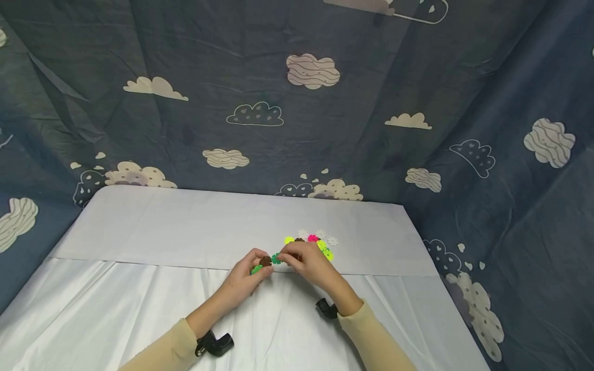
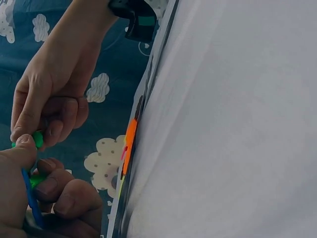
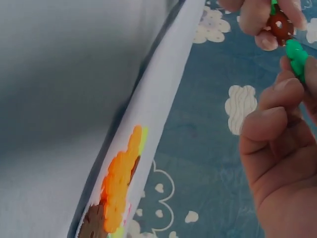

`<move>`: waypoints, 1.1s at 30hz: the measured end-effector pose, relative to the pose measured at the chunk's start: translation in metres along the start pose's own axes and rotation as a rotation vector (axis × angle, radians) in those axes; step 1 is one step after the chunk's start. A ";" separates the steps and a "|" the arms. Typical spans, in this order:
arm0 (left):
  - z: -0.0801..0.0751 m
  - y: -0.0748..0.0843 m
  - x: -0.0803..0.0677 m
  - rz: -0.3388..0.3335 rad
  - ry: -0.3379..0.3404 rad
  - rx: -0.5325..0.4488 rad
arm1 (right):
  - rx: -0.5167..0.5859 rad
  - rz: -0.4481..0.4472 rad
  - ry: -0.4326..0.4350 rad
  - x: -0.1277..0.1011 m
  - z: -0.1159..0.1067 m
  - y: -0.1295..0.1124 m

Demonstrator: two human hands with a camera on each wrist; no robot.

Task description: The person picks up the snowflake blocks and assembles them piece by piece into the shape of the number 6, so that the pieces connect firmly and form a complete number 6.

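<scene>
Nearest the head camera: 2 black wrist-camera mounts, one on the left forearm [image 1: 215, 344], one on the right [image 1: 327, 308], beige sleeves behind them.

Left hand [image 1: 248, 275]: fingers curled, pinching a small joined cluster of snowflake-type plastic discs, with a brown disc [image 1: 265, 261] on top and a light green disc [image 1: 257, 269] below. The left wrist view also shows a blue disc [image 2: 30, 198] clamped in those fingers, so the cluster is likely 3+ pieces, though the count is hard to confirm since the fingers cover most of it.

Right hand [image 1: 308, 263]: thumb and forefinger pinched on a green disc [image 1: 276, 258], held edge-on against the brown disc. In the right wrist view the green disc [image 3: 296, 55] sits just beside the brown one [image 3: 279, 25], touching or nearly so. Can't tell if the slots are engaged.

Both hands hover just above the white table cloth [image 1: 185, 226], centre of the table.

Loose disc pile [image 1: 315, 242] lies on the cloth just behind the right hand: yellow, pink, white, brown, orange and light green pieces.

Progress, as a judgement: early. A few discs look joined, 1 more is at the mating point, and most of the pile is unused. Left to do: seat the green disc, then work through the rest of the pile.
</scene>
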State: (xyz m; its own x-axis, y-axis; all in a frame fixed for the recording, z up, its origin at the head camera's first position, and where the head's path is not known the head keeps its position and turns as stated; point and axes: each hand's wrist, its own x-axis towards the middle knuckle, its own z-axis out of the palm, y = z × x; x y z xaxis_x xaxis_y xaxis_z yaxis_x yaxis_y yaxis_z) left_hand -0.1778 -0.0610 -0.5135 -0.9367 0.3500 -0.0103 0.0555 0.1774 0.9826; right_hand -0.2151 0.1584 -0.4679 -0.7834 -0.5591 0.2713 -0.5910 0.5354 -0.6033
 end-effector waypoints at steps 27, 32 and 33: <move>0.005 -0.007 0.005 -0.135 0.121 -0.324 | -0.088 0.340 0.166 -0.004 -0.031 0.038; 0.003 -0.005 0.006 -0.161 0.037 -0.503 | -0.257 0.473 -0.078 -0.003 -0.032 0.052; 0.002 -0.004 0.007 -0.162 0.022 -0.545 | -0.284 0.467 -0.116 -0.002 -0.029 0.053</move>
State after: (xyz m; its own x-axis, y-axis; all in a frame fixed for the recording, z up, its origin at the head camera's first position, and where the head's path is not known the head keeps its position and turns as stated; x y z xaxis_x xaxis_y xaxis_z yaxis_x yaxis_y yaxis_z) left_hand -0.1833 -0.0573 -0.5182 -0.9257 0.3372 -0.1711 -0.2708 -0.2752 0.9225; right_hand -0.2503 0.2061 -0.4783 -0.9577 -0.2791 -0.0702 -0.2275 0.8835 -0.4095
